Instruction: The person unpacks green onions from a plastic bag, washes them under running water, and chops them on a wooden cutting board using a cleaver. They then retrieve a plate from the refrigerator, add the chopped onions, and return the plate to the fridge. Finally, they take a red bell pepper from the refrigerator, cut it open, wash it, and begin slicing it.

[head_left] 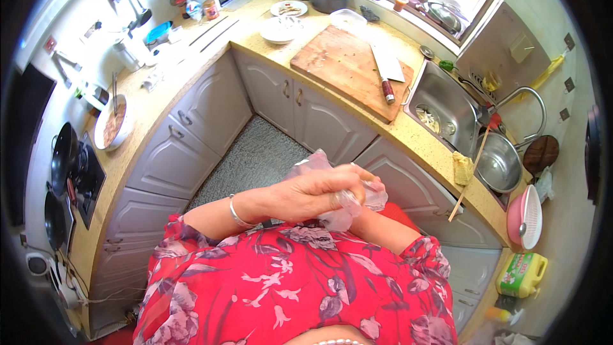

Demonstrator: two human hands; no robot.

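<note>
My left hand (316,193), with a silver bangle (238,212) at its wrist, reaches across in front of my body. Its curled fingers grip thin clear plastic (347,207), possibly a disposable glove. My right hand (375,183) is mostly hidden behind the left one; its forearm comes in from the right. More of the same plastic bunches around that hand, and whether its fingers hold any cannot be made out. A pinkish, see-through piece of plastic (311,163) sticks out beyond the left knuckles. Both hands are held above the floor, apart from the counter.
A cleaver (387,69) lies on a wooden cutting board (335,57). Right of it are a sink (443,88), a steel basin (499,162) and a stick (469,175) overhanging the counter edge. A white bowl (125,129) with chopsticks stands left, near woks on a stove (93,182).
</note>
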